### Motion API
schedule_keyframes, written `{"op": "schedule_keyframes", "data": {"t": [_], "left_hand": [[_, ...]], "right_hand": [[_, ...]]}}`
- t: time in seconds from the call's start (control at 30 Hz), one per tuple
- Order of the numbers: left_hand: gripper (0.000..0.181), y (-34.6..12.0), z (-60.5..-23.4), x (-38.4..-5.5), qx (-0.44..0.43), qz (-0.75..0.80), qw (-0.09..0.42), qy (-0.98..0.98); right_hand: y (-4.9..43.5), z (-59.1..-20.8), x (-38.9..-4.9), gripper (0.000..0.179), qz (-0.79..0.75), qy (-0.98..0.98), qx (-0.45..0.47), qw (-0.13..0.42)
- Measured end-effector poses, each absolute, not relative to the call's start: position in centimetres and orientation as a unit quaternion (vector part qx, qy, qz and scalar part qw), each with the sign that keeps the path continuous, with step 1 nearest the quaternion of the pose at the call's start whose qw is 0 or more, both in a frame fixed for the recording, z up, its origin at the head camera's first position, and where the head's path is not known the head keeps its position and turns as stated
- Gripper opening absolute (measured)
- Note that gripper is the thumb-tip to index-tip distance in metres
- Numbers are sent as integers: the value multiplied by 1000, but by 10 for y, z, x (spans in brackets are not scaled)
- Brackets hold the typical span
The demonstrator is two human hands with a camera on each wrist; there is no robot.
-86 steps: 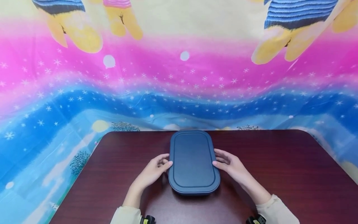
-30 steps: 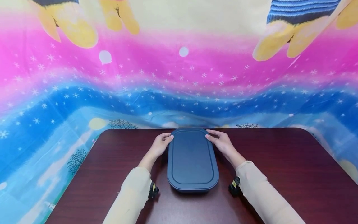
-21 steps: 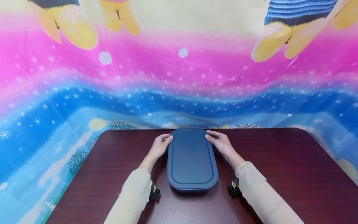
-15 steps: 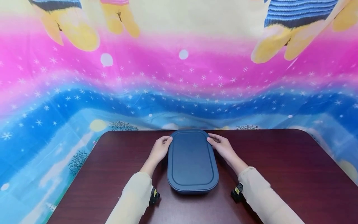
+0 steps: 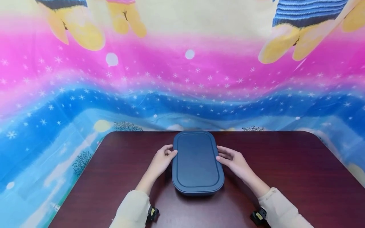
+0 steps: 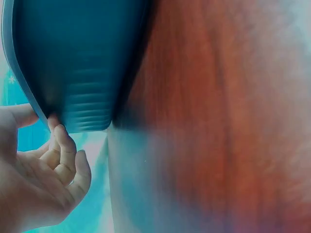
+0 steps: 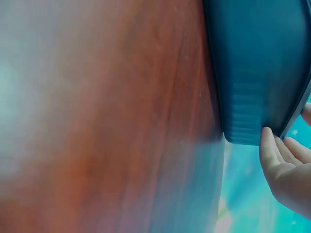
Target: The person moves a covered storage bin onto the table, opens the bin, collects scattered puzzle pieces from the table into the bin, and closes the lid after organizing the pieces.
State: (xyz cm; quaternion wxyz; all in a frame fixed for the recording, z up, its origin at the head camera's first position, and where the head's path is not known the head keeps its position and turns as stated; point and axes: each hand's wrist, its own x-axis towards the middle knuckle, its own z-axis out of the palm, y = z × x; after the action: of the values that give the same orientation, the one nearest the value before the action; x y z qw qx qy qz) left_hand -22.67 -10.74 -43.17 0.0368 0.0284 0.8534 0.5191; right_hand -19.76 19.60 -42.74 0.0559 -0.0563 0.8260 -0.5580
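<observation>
A dark blue-grey rectangular box [image 6: 85,63] with rounded corners and ribbed sides stands on the table, its flat lid [image 5: 198,164] in place. At its left long side, my left hand [image 5: 161,161] pinches the lid's rim, thumb on the edge and index fingertip tucked beneath; the other fingers curl loosely, as the left wrist view shows. My right hand [image 5: 236,163] holds the opposite rim, thumb on top and fingertips [image 7: 266,133] against the box wall below. Both hands sit a little beyond the middle of the sides. The inside of the box is hidden.
The dark red-brown wooden table [image 5: 285,171] has rounded far corners. Behind it hangs a colourful printed cloth [image 5: 182,79] in pink and blue. Black wrist cameras [image 5: 152,214] are strapped at both cream sleeves [image 5: 131,207].
Both hands first slid from the sides' middle to the box's far end. Over the last half second they have come partway back toward the person. The box stays in place, lid on.
</observation>
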Motion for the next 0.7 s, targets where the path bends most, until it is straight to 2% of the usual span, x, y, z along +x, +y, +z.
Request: {"op": "schedule_keyframes", "data": {"t": [0.33, 0.7], "left_hand": [[52, -107, -440, -226, 56, 580, 40, 812], [52, -107, -440, -223, 55, 568, 35, 820]], "right_hand": [[196, -426, -192, 54, -536, 840, -69, 55], [197, -429, -194, 57, -560, 823, -74, 56]]}}
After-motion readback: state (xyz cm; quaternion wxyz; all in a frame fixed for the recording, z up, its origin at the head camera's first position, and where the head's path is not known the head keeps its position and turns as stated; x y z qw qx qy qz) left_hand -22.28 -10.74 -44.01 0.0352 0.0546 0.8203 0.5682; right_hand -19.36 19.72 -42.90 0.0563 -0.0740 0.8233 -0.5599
